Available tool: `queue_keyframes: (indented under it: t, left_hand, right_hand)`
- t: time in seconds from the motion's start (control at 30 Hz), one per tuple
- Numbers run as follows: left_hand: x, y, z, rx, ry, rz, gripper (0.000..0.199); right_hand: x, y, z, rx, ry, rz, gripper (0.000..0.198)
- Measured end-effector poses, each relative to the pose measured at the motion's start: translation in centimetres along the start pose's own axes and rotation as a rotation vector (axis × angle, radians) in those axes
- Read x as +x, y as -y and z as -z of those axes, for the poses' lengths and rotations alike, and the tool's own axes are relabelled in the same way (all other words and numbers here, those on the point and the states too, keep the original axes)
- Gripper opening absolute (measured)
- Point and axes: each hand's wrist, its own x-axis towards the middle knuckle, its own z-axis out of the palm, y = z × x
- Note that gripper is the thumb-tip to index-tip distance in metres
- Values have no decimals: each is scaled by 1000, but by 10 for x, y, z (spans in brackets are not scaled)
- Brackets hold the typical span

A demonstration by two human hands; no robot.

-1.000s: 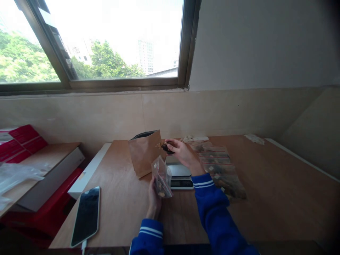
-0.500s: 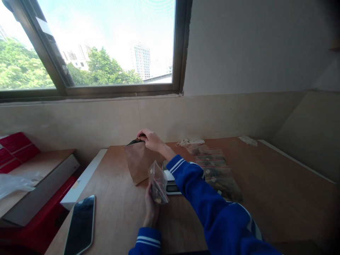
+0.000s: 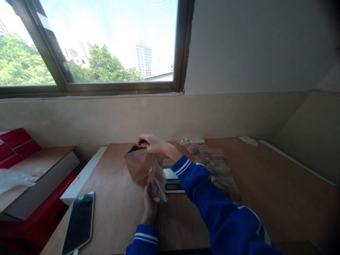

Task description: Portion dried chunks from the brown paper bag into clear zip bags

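My left hand (image 3: 150, 203) is closed round a clear zip bag (image 3: 157, 184) with small pale and brownish bits at its bottom. It holds the bag upright above the table, just in front of a brown paper bag (image 3: 138, 163). The paper bag stands with its dark mouth open and tilts slightly. At that mouth is my right hand (image 3: 151, 143), its fingers curled and pinched together. Something brown shows by the fingertips, too small to name. Beneath my right forearm sits a small white scale (image 3: 174, 186) with a grey display, partly covered by the sleeve.
Several flat clear zip bags (image 3: 215, 159) with dark contents lie right of the scale. A phone (image 3: 79, 221) rests at the table's left front. Whitish scraps (image 3: 248, 141) lie along the back edge. A side shelf at left bears a red box (image 3: 20, 147) and clear plastic (image 3: 16, 182).
My right hand has lowered a little at the paper bag's mouth, which now gapes wider. The zip bag stays in my left hand, nearly in place.
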Motion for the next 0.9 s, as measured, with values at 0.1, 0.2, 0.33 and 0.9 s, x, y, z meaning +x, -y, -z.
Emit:
queue_keyframes:
  t: [0.1, 0.2, 0.33, 0.9]
  left_hand:
    - [0, 1, 2, 5, -11, -15, 18]
    - [1, 2, 4, 25, -4, -25, 19]
    - [-1, 2, 3, 3, -6, -8, 20]
    - [-5, 1, -6, -10, -6, -146, 21]
  right_hand:
    - [-14, 4, -5, -18, 16, 4, 24]
    - [-27, 7, -14, -209, -3, -51, 21]
    - [-38, 6, -31, -574, 14, -45, 25]
    - [-76, 22, -41, -101, -511, -35, 22]
